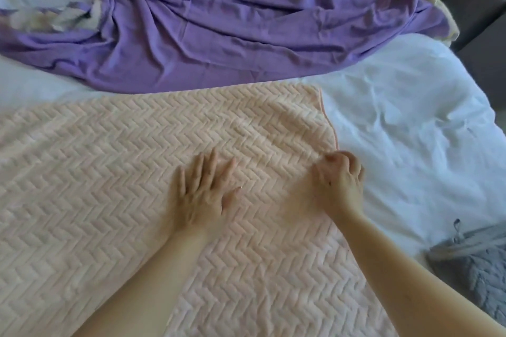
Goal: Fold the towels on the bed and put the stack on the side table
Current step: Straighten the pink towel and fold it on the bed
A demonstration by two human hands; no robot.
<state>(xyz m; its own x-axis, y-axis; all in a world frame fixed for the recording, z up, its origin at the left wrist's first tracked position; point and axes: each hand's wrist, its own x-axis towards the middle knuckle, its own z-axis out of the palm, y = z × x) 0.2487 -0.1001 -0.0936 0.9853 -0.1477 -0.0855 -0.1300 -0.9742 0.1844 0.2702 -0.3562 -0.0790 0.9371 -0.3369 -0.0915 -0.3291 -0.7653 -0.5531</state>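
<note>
Head view shows the peach towel [109, 172] with a zigzag pattern lying spread flat on the white bed [410, 117], and the left hand [202, 191] rests on its middle with straight, spread fingers, holding nothing. The right hand [342, 180], a little blurred, has its fingers curled round the towel's right edge and grips it there. A grey towel [479, 268] lies bunched near the bed's lower right side, and a crumpled purple sheet [246, 22] lies beyond the peach towel's far edge
</note>
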